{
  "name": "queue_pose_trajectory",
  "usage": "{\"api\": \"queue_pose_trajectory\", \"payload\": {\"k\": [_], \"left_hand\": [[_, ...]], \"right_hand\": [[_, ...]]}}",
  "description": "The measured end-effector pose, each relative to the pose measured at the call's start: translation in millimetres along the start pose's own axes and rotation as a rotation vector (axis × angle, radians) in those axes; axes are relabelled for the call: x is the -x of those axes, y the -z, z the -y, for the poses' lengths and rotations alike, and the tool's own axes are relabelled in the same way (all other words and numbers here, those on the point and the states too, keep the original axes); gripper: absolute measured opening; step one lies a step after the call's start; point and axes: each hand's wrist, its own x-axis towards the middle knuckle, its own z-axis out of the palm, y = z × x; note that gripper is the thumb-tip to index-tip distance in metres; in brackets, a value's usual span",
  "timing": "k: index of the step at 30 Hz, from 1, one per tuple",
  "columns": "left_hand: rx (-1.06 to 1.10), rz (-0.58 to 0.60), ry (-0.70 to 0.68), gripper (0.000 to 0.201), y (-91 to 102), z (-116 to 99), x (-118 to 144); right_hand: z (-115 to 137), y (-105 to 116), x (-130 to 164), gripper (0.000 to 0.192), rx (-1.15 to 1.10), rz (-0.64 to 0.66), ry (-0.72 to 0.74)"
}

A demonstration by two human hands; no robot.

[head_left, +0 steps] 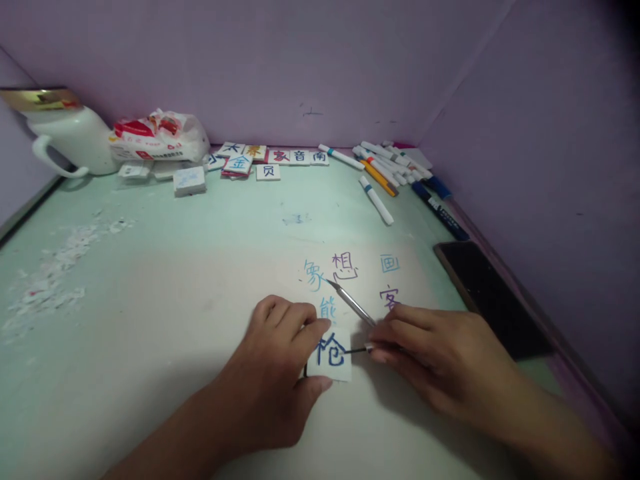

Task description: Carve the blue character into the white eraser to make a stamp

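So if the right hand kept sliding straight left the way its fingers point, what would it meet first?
Most likely the small card with a blue character, pinned under the left hand; the right hand, holding a thin metal tool, has fingertips almost at its right edge.

White character tile (330, 357) flat on table, slim metal knife (353, 303) angled above

枪 on held card (330, 355), 想, 画 on table (200, 267), 金, 贝, 音, 南 on tiles (269, 171)
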Motion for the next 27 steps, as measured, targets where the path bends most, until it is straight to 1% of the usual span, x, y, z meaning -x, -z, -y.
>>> {"api": "queue_pose_trajectory", "payload": {"k": [6,12,17,27], "left_hand": [[0.007,-0.029,-0.004,0.041,-1.2,1.1,0.1],[0.022,-0.023,-0.006,0.039,0.8,-0.4,0.2],[0.023,-0.029,-0.008,0.040,-1.2,0.2,1.2],[0.023,-0.045,-0.011,0.039,-1.3,0.5,1.3]], "right_hand": [[4.2,3.4,-1.4,0.017,-0.025,-0.026,-0.008],[3.1,4.0,2.2,0.025,0.031,-0.080,0.102],[2.7,1.2,6.5,0.034,0.117,-0.061,0.158],[6.5,-1.6,6.8,0.029,0.187,-0.076,0.166]]}}
